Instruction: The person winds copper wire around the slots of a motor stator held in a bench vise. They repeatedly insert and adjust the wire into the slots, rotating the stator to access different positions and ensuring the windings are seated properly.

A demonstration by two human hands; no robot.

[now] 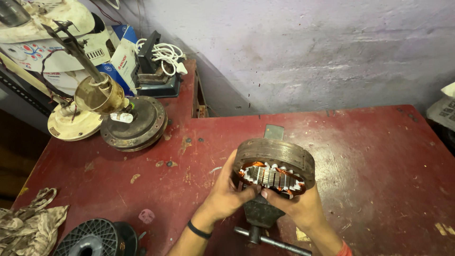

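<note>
Red-painted and scuffed, the table [360, 156] runs to a pale wall at twelve o'clock. At its centre my left hand [226, 194] and right hand [298, 205] close together on a motor stator [275, 166], held just above a bench vise [259, 215]. Its grey laminated ring encloses copper windings and white slot paper. It looks heavy and rigid; the windings seem fragile, so the outer ring is the place to grip. A fan motor housing [135, 124] sits at ten o'clock.
</note>
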